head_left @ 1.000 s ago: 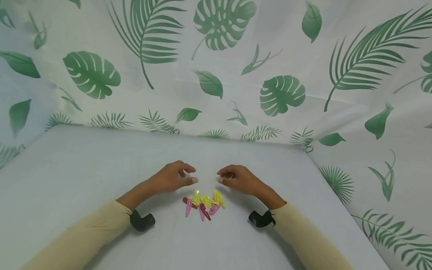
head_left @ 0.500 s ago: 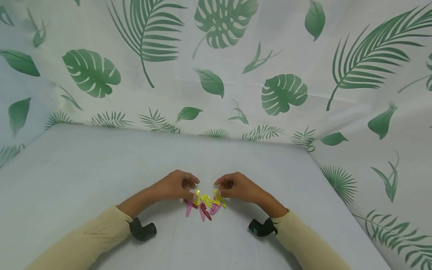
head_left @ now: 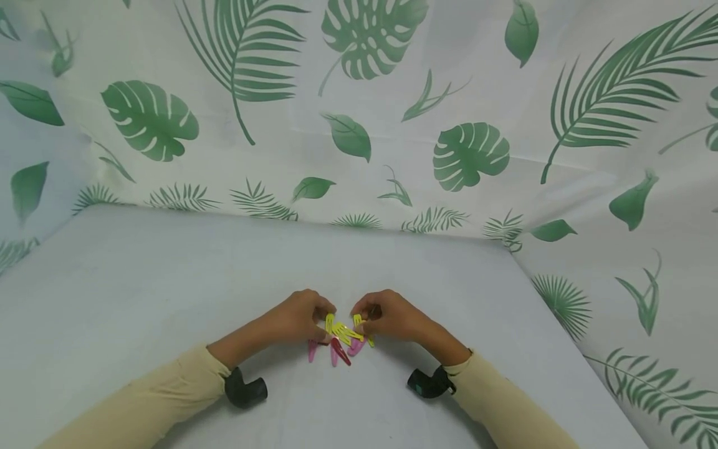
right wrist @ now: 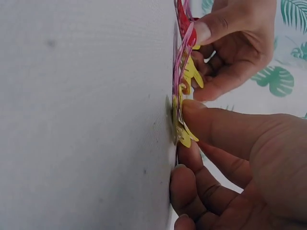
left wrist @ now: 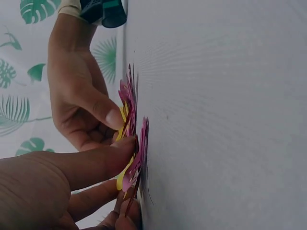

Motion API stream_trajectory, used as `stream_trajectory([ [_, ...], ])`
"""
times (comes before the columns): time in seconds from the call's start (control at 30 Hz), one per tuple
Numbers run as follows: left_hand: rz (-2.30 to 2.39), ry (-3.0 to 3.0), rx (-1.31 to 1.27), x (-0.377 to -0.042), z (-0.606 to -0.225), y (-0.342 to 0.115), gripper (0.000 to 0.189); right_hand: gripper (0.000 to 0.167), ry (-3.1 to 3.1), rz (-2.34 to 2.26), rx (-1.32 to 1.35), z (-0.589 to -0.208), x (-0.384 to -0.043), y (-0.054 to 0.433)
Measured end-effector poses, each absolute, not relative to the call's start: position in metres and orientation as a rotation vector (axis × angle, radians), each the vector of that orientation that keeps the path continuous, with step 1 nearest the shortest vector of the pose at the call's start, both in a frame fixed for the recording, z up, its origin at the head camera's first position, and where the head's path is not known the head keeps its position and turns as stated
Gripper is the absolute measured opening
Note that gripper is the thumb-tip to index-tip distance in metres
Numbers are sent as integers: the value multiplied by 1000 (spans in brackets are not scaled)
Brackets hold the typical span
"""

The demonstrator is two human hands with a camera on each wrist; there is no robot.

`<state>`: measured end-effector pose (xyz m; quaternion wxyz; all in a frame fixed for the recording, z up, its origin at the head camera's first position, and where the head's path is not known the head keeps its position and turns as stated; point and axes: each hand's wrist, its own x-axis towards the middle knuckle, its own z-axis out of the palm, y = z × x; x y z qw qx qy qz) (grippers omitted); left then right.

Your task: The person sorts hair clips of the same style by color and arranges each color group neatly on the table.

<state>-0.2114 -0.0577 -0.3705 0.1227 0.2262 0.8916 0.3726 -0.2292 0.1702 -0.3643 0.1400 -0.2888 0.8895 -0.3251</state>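
Head view: on my feed, yellow clips (head_left: 339, 330) lie just beyond the dark red clip (head_left: 340, 351), pink clips (head_left: 356, 347) either side. Left hand (head_left: 297, 317) leftward of it, right hand (head_left: 392, 317) rightward, both touch clips; whether they pinch any, I can't tell.

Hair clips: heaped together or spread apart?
Heaped: the hair clips overlap in one cluster between the left hand and right hand.

Slim yellow, pink and red hair clips (head_left: 339, 350) lie on the flat white tabletop (head_left: 224, 268), between left hand (head_left: 298, 317) and right hand (head_left: 396, 317) (apparently overlapping, though partly hidden); behind stands a white, leaf-printed fabric backdrop (head_left: 392, 100).
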Motion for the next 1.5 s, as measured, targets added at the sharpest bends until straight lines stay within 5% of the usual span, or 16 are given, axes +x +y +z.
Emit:
stream_trajectory([
  [0.43,1208,2534,617,-214,-371,-59,42,14,2603,-976,-880,-364,-229,167],
  [0.7,1298,2518,542,-215,-374,-61,18,14,2608,-1009,-901,-364,-229,166],
  [1.5,1482,2532,359,-247,-375,-69,18,15,2565,-1249,-888,-368,-255,161],
])
